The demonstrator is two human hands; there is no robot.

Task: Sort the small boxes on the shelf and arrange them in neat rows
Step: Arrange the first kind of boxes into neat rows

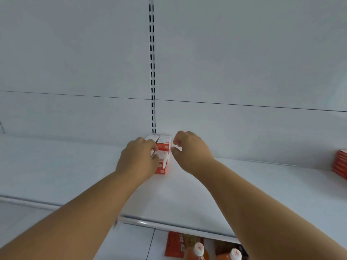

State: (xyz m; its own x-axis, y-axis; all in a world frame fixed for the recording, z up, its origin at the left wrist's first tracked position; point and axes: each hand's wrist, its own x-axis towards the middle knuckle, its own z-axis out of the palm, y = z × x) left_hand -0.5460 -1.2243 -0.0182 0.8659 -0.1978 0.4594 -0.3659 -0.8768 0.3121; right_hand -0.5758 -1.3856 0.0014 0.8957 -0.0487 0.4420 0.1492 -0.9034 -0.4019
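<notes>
At the back of the white shelf (206, 184), against the rear panel below the slotted upright (152, 72), stands a cluster of small red-and-white boxes (163, 145). The left hand (139, 158) rests on the cluster's left side, fingers curled around the front box (161, 166). The right hand (189, 149) hovers just right of the cluster, fingers loosely curled, holding nothing. A red stack (340, 164) sits at the shelf's far right. Bottles (199, 250) stand on the level below.
</notes>
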